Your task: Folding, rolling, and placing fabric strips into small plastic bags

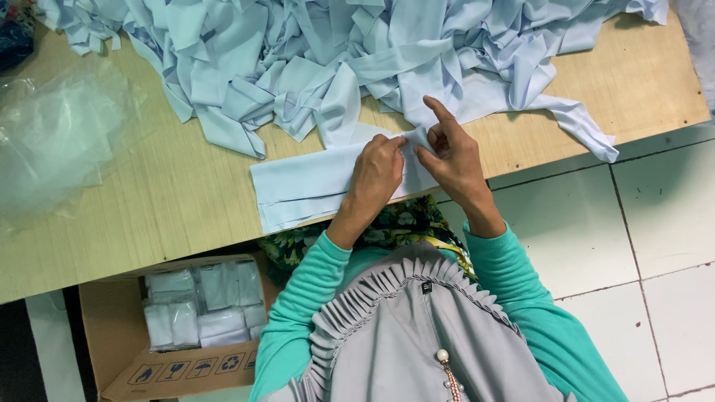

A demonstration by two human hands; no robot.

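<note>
A folded strip (305, 186) of pale blue cloth lies flat on the table (149, 186), near its front edge, running from the middle of the view rightwards to the two hands. Its right end is pinched up between them. The left hand (376, 175) rests knuckles-up on the strip, fingers curled down, with thumb and forefinger closed on the raised fold of cloth. The right hand (454, 156) meets it from the other side: thumb and middle fingers are closed on the same fold, while the forefinger sticks out straight, pointing up toward the pile. The two hands touch, or nearly touch, at the fingertips.

Just behind the hands, a big loose pile (357, 59) of the same pale blue pieces covers the far part of the table, one long piece trailing off to the right by the table edge. At the left end of the table lies a crumpled clear plastic bag (59, 134).

Below the table edge, on the left, stands an open cardboard box (119, 335) holding small packs (201, 301) of folded white cloth in clear wrap. The floor (655, 238) on the right is pale tile. The person's sleeves (298, 313) are teal.
</note>
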